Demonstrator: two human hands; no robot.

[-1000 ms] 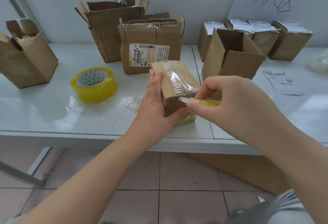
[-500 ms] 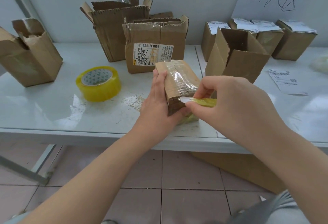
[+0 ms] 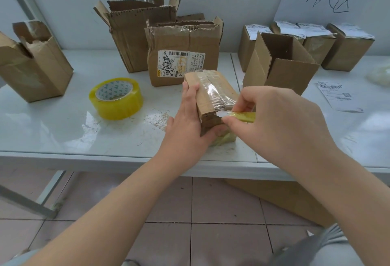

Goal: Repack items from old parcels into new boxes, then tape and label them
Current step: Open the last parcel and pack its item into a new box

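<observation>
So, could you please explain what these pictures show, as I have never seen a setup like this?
There is no machine here. A person wears a camera on the head, and every picture comes from it, looking down at their own bare hands. The left hand grips a taped parcel at the front of the white table. The right hand pinches a small yellow tool, probably a cutter, at the parcel's taped edge. Also on the table are a yellow tape roll, torn old boxes, an open box, labelled boxes at the back right and a loose label.
</observation>
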